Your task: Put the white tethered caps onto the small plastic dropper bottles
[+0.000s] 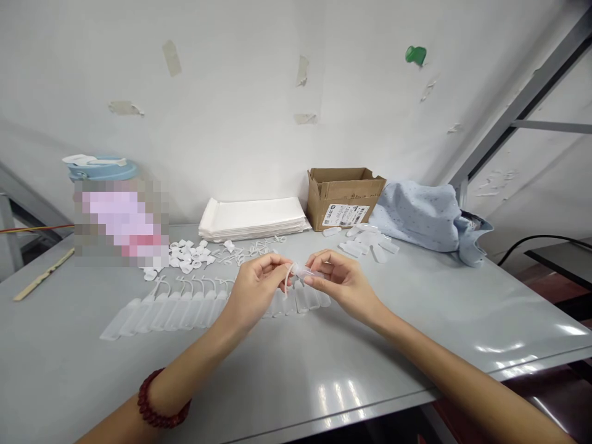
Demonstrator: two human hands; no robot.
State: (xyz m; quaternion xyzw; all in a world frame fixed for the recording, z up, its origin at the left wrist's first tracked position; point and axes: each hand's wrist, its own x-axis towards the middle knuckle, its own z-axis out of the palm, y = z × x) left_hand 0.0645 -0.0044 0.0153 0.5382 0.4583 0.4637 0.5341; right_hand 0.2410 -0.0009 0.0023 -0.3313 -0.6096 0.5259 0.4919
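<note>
Above the table's middle, both my hands meet at one small translucent plastic bottle (314, 273). My right hand (345, 285) pinches the bottle's body between thumb and fingers, with the neck pointing left. The fingers of my left hand (259, 285) are closed at the neck on a white cap with a thin strap (288, 279), which hangs down in a curve. Just how the cap meets the neck is partly hidden by my fingers. Under and beside my hands lies a row of similar bottles (171, 311), several with curved straps at their tops.
Behind the row are loose white caps (189, 254) and thin straps (250, 250). A white stack of flat packs (254, 216), a cardboard box (345, 197), loose bottles (370, 240) and a blue cloth (411, 216) lie farther back. A blue-lidded container (102, 168) stands left, near a wooden stick (44, 275).
</note>
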